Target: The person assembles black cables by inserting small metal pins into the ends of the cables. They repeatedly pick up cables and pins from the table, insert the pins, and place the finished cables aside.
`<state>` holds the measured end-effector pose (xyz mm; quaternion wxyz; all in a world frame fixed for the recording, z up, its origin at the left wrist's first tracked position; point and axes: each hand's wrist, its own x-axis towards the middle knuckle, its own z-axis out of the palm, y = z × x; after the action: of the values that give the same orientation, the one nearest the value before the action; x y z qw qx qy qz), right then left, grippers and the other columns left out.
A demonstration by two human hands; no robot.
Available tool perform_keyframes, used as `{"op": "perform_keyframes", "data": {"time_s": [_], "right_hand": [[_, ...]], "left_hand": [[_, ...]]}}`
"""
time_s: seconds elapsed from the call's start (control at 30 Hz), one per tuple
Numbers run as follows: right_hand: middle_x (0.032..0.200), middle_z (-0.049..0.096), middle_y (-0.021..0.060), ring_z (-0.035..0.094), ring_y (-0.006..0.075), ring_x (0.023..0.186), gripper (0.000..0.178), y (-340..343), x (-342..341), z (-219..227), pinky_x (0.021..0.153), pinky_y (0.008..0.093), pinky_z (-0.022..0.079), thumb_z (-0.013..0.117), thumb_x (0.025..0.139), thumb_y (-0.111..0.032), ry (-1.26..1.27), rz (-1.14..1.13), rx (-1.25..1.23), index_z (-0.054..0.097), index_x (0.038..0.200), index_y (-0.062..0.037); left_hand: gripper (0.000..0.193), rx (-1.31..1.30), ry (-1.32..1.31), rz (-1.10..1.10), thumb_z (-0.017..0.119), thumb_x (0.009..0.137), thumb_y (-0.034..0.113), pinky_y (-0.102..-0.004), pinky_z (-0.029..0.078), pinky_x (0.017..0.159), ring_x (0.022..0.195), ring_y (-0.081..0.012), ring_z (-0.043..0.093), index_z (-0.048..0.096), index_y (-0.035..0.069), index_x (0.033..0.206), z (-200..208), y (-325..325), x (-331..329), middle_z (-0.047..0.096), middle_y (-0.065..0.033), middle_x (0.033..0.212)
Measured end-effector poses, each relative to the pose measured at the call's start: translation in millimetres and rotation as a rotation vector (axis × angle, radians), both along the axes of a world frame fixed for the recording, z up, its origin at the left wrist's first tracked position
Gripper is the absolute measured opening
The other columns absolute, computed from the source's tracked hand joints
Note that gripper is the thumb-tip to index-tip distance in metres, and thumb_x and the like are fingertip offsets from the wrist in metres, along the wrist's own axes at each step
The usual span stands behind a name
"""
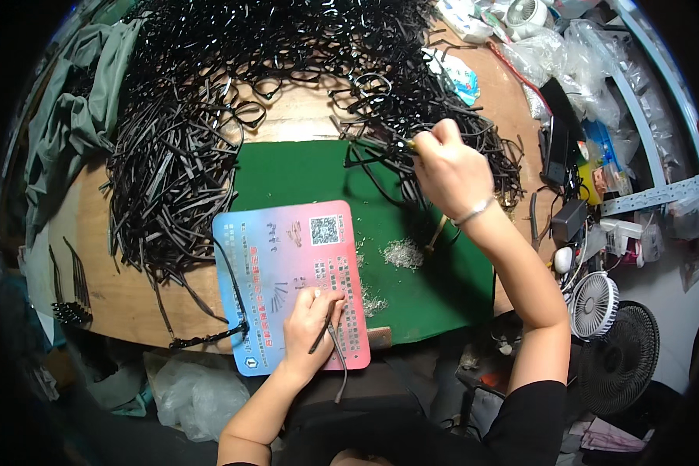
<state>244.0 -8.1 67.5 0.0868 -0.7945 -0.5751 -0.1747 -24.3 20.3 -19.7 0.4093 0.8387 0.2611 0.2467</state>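
Note:
My left hand (311,322) is closed over a pink and blue printed mat (237,225), with dark eyeglass temples (339,349) between and beside its fingers. My right hand (452,171) is raised in a fist at the right edge of the heaped black eyeglass frames (279,39). A small yellowish bit shows by its fingertips, but what it grips is hidden. Close to that fist lies a black frame (357,159). Tiny screws or metal bits (403,254) form a small pile on the green work mat (287,175). Another black frame (210,336) rests across the printed mat's left edge.
Loose black temples (171,186) are heaped at the left. A green cloth (85,101) hangs at the far left. On the right are a white fan (594,304), a black fan (620,357), clear plastic bags (567,70) and a metal rack (652,194). A thin stick-like tool (436,231) lies on the green mat.

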Motion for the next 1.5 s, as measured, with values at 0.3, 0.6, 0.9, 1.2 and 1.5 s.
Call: {"op": "perform_keyframes", "data": {"time_s": [0.3,0.6,0.9,1.2,1.5], "right_hand": [[0.068,0.060,0.0153,0.061,0.0318,0.065,0.020,-102.2,-111.2,-13.1,0.058,0.0374,0.049,0.063,0.078,-0.021,1.247,0.144,-0.553,0.059,0.079,-0.0017],[0.071,0.062,0.0176,0.062,0.0354,0.071,0.027,-122.1,-135.1,-49.3,0.064,0.0407,0.050,0.064,0.079,-0.026,1.351,0.123,-0.484,0.059,0.089,-0.0017],[0.081,0.051,0.0103,0.060,0.0252,0.059,0.044,-116.6,-127.0,-50.3,0.051,0.0353,0.050,0.063,0.081,-0.023,0.697,0.150,-0.348,0.050,0.120,-0.0091],[0.082,0.049,0.0116,0.060,0.0254,0.058,0.044,-119.5,-126.2,-55.0,0.050,0.0355,0.051,0.063,0.079,-0.020,0.723,0.138,-0.292,0.050,0.120,-0.0084],[0.084,0.050,0.0099,0.059,0.0257,0.065,0.043,-126.3,-114.3,-51.7,0.056,0.0350,0.050,0.065,0.079,-0.024,0.883,0.148,-0.276,0.051,0.117,-0.0076]], "left_hand": [[0.013,-0.475,-0.036,0.308,0.057,0.089,0.006,-0.0194,0.042,0.050,0.058,-0.0055,0.051,0.055,0.000,0.099,-2.1,-2.3,-16.7,0.057,-0.0019,0.074],[0.010,-0.522,-0.035,0.189,0.053,0.091,0.005,-0.0217,0.049,0.050,0.057,-0.0077,0.058,0.054,-0.002,0.098,3.3,-20.2,0.4,0.057,-0.0054,0.079],[0.009,-0.451,-0.089,0.191,0.051,0.092,0.004,-0.0169,0.048,0.051,0.060,-0.0048,0.057,0.050,-0.001,0.099,1.9,-26.6,-1.1,0.060,-0.0060,0.088],[0.008,-0.310,-0.090,0.124,0.054,0.088,-0.001,-0.0200,0.049,0.054,0.060,-0.0080,0.057,0.053,-0.001,0.097,-3.6,-26.9,-1.8,0.061,-0.0090,0.089],[0.022,0.062,0.044,0.058,0.061,0.076,-0.008,-0.0327,0.051,0.062,0.074,-0.0279,0.062,0.054,0.002,0.095,-5.1,-27.1,2.9,0.060,-0.0130,0.085]]}}
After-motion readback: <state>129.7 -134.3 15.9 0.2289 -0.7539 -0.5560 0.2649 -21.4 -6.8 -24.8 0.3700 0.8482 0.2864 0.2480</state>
